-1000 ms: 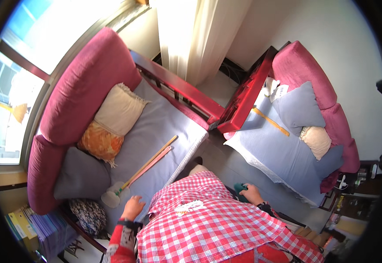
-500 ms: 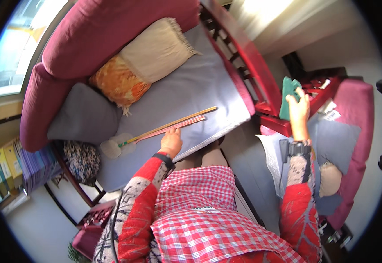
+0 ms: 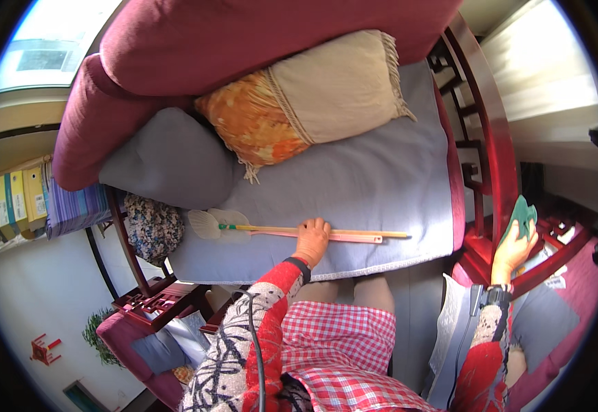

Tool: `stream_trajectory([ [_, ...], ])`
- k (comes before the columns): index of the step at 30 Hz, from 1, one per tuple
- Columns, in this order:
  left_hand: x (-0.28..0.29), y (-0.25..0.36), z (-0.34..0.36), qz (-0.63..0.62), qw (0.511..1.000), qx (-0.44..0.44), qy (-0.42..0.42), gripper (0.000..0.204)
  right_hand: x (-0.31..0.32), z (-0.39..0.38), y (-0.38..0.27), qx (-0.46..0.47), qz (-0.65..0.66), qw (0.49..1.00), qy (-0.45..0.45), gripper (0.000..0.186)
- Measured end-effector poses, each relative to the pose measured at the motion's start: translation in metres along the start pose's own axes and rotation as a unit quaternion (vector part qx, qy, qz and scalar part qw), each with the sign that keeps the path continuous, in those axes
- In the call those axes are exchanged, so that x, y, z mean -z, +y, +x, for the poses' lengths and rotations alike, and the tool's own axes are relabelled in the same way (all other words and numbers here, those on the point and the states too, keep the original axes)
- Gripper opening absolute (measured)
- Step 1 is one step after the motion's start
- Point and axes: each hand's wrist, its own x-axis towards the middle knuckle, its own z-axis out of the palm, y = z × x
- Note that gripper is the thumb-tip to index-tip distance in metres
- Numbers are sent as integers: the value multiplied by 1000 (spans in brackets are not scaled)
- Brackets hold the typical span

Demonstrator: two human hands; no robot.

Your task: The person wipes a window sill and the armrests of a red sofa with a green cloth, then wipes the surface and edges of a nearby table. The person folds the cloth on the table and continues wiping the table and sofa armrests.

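The right hand [image 3: 515,250] is gripping a bunched green cloth [image 3: 521,214] at the front end of a glossy red wooden armrest [image 3: 497,151], while the left hand [image 3: 312,240] is curling over a yellow-shafted swatter [image 3: 395,234] and a slim pink plastic swatter [image 3: 362,239] on the grey fabric seat cover [image 3: 381,178]; whether it's gripping them, I cannot tell. Trouble is lurking: a forward-edge nudge could be tipping both off, a loosening pinch dropping the cloth.
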Motion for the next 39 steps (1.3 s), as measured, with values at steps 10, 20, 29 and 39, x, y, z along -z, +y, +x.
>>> stream_trajectory([
  [10, 145, -69, -72, 107, 991, -76, -22, 15, 0, -2, -3, -73, 9, 997, -24, 44],
  [20, 162, -277, -149, 297, 952, 36, -56, 17, -3, -3, 5, -85, 12, 996, -32, 42],
  [29, 109, -372, -180, 295, 940, 172, -10, 21, -11, 4, 23, -35, -41, 998, -28, 49],
  [39, 103, -258, -134, 207, 972, 102, 48, 36, -5, 2, 7, -40, -20, 999, -18, 43],
])
